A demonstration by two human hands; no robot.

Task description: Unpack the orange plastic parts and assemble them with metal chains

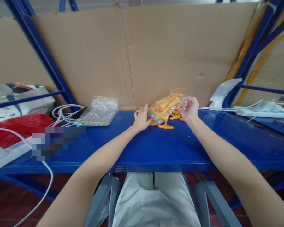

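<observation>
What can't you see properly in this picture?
In the head view:
- Orange plastic pieces inside the clear bag: outlines blurred by shiny plastic.
- Orange bits behind the left hand: partly covered by it.
- Colourful strip: print too small.
- Pixelated patch: blocks hide what's there.

Behind the blue metal table (134,149) stands a tall wall of brown cardboard (85,56), which has a vertical crease near its middle. At each side of it there rises a slanting blue metal post (41,53). On the right, more cardboard carries yellow-brown tape (265,74). Below the table is a dark red floor (9,198) and a grey chair with armrests (219,197). The light is pale, and the tabletop shines softly.
</observation>
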